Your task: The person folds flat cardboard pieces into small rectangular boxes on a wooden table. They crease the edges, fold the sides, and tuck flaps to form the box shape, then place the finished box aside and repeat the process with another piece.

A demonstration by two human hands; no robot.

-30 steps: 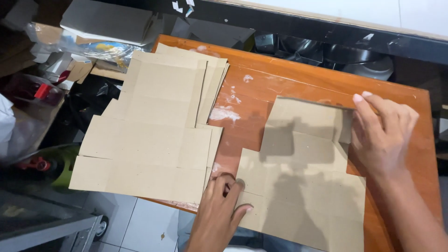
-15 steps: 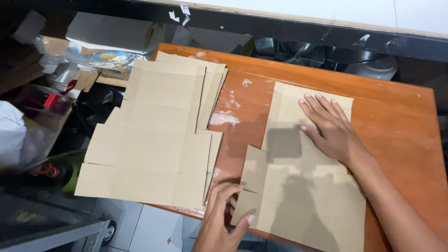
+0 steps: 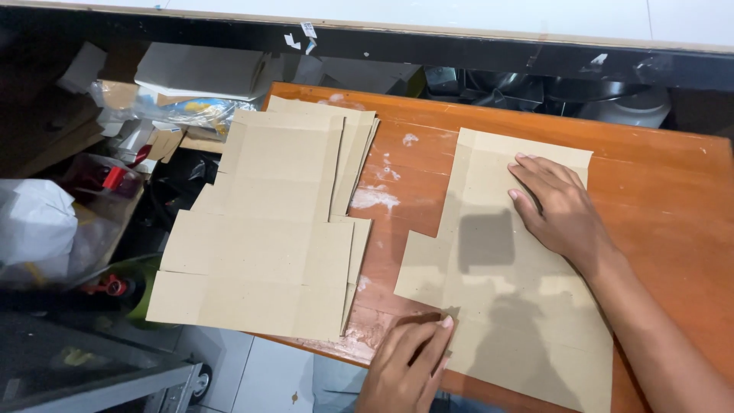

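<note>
So the orange wooden table (image 3: 657,191) takes up most of my view, scuffed with white smears around the middle. At 9 o'clock on it sits a stack of flat cardboard cutouts (image 3: 267,229), hanging a bit over the left edge. The one I'm working on, a single flat cardboard sheet (image 3: 505,306), lies apart from that stack, toward 4 o'clock of the table, right in front of me.

My right hand (image 3: 562,206) is pressed flat on its upper part, fingers spread and straight, not gripping anything. My left hand (image 3: 409,363) is down at 6 o'clock, fingers curled with the tips on the inner corner where a side flap meets the main panel. Can't tell if I'm actually pinching the edge or just pushing on it.

I'd guess this stuff is light, thin, stiff along the panels but bendy at the score lines, and it probably slides easily on the table. Best grab is at a flap edge, with one palm holding the sheet down.
</note>
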